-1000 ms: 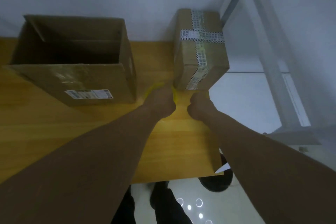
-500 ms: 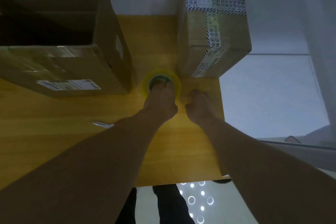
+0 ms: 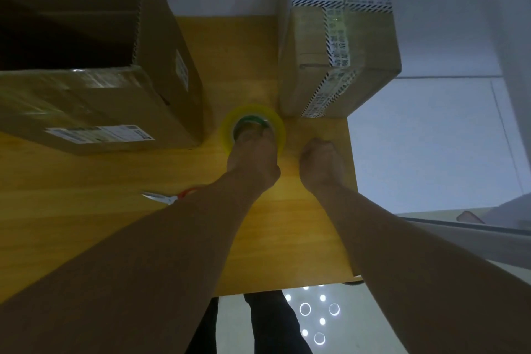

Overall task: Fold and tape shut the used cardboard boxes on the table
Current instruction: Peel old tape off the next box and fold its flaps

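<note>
A large open cardboard box (image 3: 94,106) with a white label stands at the left of the wooden table (image 3: 86,198). A smaller closed box (image 3: 310,46), crossed with striped printed tape, stands at the back right corner. Between them lies a yellowish roll of tape (image 3: 230,129) with a green core. My left hand (image 3: 253,161) grips the roll, fingers inside its core. My right hand (image 3: 320,164) is curled beside the roll, as if pinching the tape's end; the strip itself is too faint to make out.
Scissors (image 3: 161,197) with red handles lie on the table, partly under my left forearm. The table's right edge (image 3: 352,181) runs close to my right hand, with pale floor beyond. My dark trouser legs (image 3: 267,325) show below the front edge.
The view has tilted down and drawn closer, bringing the tape roll and scissors into sight. My hands stay at the roll, the right one slightly farther from it.
</note>
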